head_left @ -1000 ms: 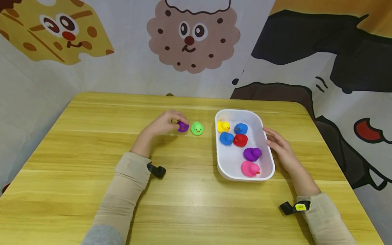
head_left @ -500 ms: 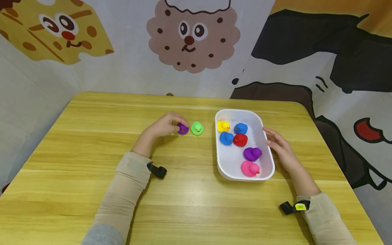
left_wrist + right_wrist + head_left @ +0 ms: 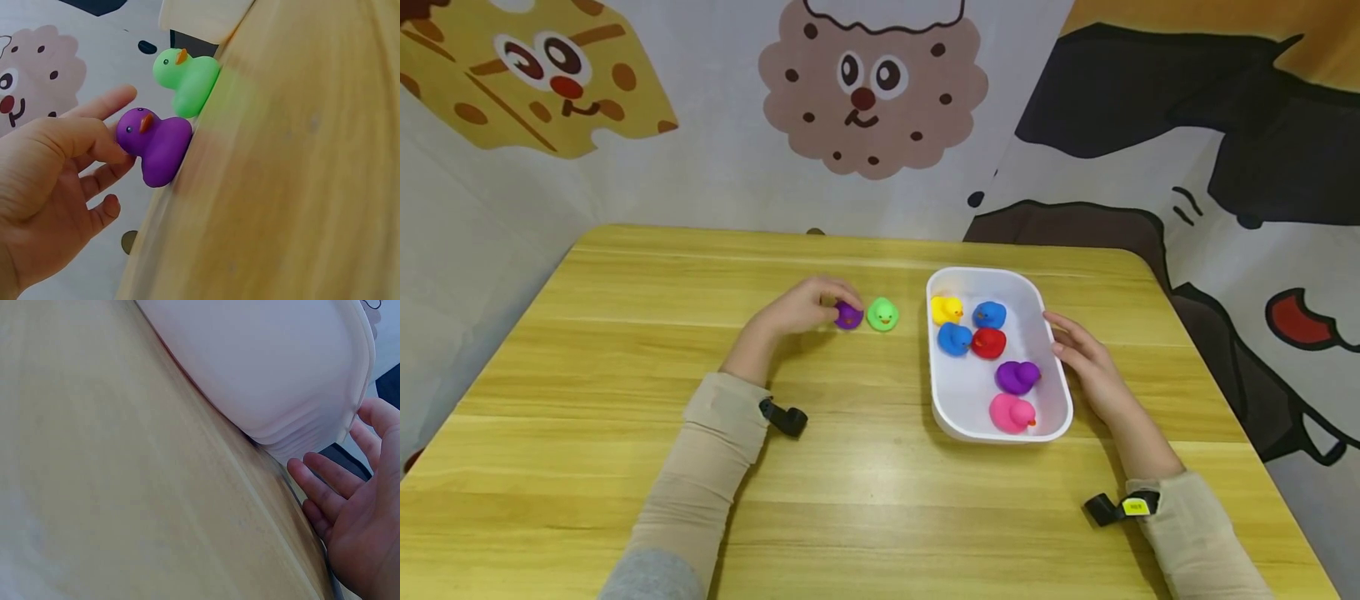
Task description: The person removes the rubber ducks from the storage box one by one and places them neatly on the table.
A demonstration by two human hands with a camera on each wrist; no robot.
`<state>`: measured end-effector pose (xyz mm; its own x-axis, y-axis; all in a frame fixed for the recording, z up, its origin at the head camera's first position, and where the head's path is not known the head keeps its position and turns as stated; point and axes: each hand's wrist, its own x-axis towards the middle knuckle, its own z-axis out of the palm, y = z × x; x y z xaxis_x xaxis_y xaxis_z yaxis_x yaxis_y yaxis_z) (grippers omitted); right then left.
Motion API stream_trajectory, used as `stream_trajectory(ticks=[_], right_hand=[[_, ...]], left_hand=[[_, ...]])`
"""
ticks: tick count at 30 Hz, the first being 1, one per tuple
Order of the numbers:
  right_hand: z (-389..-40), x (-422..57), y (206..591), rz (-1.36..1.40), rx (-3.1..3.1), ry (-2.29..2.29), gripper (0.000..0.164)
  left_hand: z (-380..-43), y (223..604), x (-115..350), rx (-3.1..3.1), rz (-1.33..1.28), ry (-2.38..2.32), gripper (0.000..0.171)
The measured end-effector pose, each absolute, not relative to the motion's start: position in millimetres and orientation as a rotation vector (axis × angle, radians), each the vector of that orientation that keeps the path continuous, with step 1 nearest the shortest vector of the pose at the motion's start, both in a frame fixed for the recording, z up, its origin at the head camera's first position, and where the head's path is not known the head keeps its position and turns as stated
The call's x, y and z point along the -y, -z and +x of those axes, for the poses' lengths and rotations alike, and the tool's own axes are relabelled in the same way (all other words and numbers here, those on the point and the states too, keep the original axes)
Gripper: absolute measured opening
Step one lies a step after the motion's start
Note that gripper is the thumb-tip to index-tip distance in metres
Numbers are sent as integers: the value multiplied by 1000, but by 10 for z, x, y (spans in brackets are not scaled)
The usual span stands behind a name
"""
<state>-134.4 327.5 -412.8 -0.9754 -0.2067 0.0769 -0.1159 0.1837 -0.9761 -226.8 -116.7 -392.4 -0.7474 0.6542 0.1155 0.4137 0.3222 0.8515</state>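
A purple rubber duck (image 3: pixel 164 150) sits upright on the table left of the tray, and my left hand (image 3: pixel 808 306) pinches it by the head between thumb and fingers. In the left wrist view the remaining fingers spread loosely behind it. Close beside it stands a light green rubber duck (image 3: pixel 882 315), facing the same way. My right hand (image 3: pixel 1086 360) rests against the right long side of a white plastic tray (image 3: pixel 958 421), thumb at the rim. From the right wrist view, its fingers (image 3: pixel 319 490) look relaxed and lie along the tray's outer wall, not gripping it.
Inside the tray lie a yellow duck (image 3: pixel 947 310), two blue ducks (image 3: pixel 990 315), a red duck (image 3: pixel 989 343), a purple duck (image 3: pixel 1018 377) and a pink duck (image 3: pixel 1012 413). A cartoon-printed cloth (image 3: pixel 715 183) hangs behind the wooden table (image 3: pixel 850 517).
Over the last second my left hand and the purple duck have come slightly down, nearer the front, beside the green duck. My right hand and the tray have stayed in place.
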Motion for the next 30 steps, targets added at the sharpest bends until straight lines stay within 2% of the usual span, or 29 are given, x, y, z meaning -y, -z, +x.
stream_trajectory(ticks=[12,30], right_hand=[[-1344,-3280,4140,-305,-2358,1945,46],[-1355,-3274,4138,-333,-2319,1975,46]], left_hand=[[-2203,3723,1136,-2453,909,-1412,31],[-1914,3376,736,-2524,1132,-1428,26]])
